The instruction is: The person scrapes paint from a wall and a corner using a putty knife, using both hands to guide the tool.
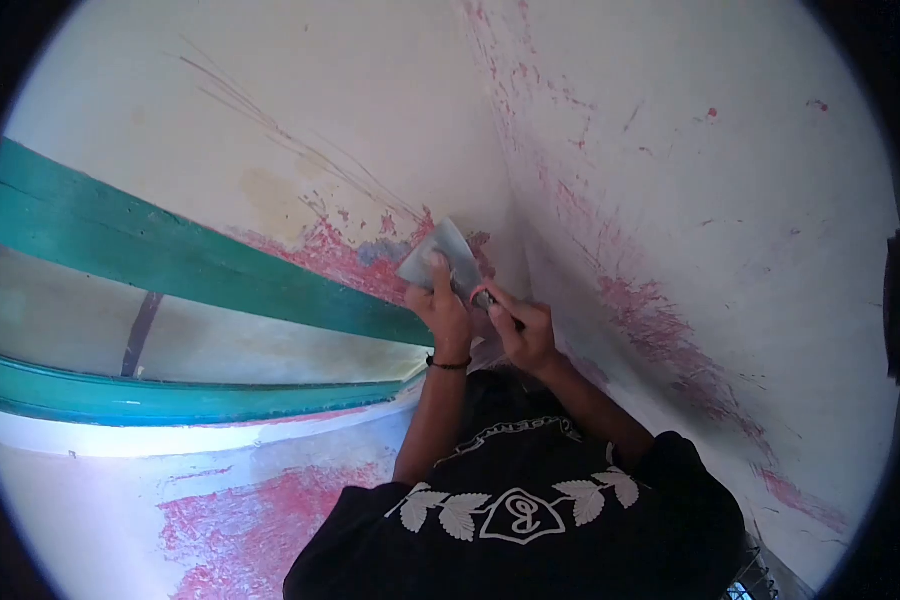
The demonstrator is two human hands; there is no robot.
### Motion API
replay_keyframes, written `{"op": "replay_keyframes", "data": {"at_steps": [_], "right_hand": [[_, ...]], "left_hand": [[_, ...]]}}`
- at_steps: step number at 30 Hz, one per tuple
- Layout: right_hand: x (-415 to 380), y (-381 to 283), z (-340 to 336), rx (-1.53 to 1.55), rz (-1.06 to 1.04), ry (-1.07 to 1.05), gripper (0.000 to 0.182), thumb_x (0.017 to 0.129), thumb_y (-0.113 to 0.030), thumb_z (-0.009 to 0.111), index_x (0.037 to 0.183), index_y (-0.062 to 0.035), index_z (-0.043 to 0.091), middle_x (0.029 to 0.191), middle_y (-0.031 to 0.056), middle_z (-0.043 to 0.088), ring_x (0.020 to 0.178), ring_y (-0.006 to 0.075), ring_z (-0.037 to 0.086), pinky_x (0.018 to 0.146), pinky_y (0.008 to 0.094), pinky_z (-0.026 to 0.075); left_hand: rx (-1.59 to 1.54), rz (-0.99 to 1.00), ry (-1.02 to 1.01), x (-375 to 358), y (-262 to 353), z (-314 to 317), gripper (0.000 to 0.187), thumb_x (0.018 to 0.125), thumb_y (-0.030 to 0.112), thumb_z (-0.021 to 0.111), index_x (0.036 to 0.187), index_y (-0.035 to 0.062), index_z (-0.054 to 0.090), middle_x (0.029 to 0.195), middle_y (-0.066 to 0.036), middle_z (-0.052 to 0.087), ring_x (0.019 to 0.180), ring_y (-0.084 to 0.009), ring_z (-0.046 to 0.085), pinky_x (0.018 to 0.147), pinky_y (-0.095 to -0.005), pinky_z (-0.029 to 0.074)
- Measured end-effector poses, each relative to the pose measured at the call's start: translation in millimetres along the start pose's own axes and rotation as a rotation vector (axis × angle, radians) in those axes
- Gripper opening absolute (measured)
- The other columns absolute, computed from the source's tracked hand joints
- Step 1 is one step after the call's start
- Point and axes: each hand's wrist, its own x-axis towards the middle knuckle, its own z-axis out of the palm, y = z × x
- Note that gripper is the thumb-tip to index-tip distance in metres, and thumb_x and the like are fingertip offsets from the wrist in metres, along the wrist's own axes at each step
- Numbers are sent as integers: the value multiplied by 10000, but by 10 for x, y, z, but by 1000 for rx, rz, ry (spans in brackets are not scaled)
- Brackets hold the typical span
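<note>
At the far left of the frame, a green beam (150, 235) slants down toward the middle, its surface marked by a few dark lines. Below it sits a pale panel (230, 335) crossed by a short dark strip (142, 335), then a curved teal trim (170, 400). Under the trim, in the lower left, a large pink patch (260, 525) spreads over a whitish surface.

Above the beam, an off-white wall (160, 100) fills the upper left, with thin scratches running down to a ragged red area (340, 255) along the beam's edge. Near the middle, the left hand (448, 318), a dark bracelet (448, 363) at its wrist, lays a digit on the metal blade of a scraper (458, 245); whether its other fingers grip the blade I cannot tell. The scraper lies at the centre, beside the red area. Just right of it, the right hand (530, 335) is closed around the handle, close to the left hand.

Below both, a black shirt (630, 540) shows pale leaf prints and an emblem. The right-hand wall (770, 220) bears scattered pink streaks (660, 325), densest beside the right forearm.
</note>
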Motion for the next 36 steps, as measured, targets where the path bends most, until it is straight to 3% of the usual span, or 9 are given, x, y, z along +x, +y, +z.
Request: {"op": "replay_keyframes", "data": {"at_steps": [8,11,14,20,26,29,32,35,36], "right_hand": [[-86,142,-2,-45,-41,15,360,955,-94,578,1292,24,630,684,107,608,586,107,543,586,277,458],[187,-127,-7,-15,-44,-24,360,960,-83,569,1297,31,624,675,92,582,592,101,515,588,274,455],[291,-202,62,33,13,4,359,963,-85,566,1298,30,624,667,81,562,595,92,493,588,269,453],[-116,120,-23,-72,6,-57,366,967,-96,569,1306,32,617,652,84,561,587,83,513,571,261,436],[201,-113,45,1,2,-22,362,966,-107,571,1298,28,627,651,81,573,577,88,519,570,262,434],[186,-126,15,-31,-55,-27,359,966,-99,571,1296,30,626,642,61,561,572,78,508,559,254,421],[-78,40,-65,-78,73,-65,334,957,-83,574,1266,27,642,769,139,678,631,152,614,638,286,493],[12,-95,-99,-19,122,-95,350,957,-83,574,1282,34,630,810,148,701,657,156,645,653,285,506],[62,-111,-78,-8,94,-71,354,958,-84,572,1287,32,628,740,109,637,623,129,594,617,276,472]], "left_hand": [[-18,-35,67,-114,64,142,261,990,263,650,880,26,641,823,12,616,695,-71,537,619,-253,459],[68,-79,62,76,57,55,268,991,266,650,890,18,647,826,10,618,686,-72,536,598,-236,446],[76,87,-8,177,277,157,273,994,269,644,926,5,658,832,11,617,688,-70,537,581,-226,429],[83,71,91,-77,-331,-149,290,1011,232,616,860,-12,659,766,28,623,669,-52,510,567,-250,410],[45,47,-18,100,209,51,277,1005,257,622,934,-9,655,872,7,627,755,-69,546,636,-252,436],[83,-1,38,87,22,-32,273,1001,258,628,921,-1,652,859,11,624,740,-68,539,627,-247,430],[83,-17,37,-67,-233,-91,266,1000,251,630,914,0,649,846,12,619,719,-64,530,613,-244,426],[73,-33,52,-57,-72,9,257,995,252,636,911,10,649,840,16,615,720,-64,526,615,-245,426],[39,-38,26,-34,42,53,255,994,251,639,910,10,650,838,17,614,723,-65,528,621,-247,427]]}}
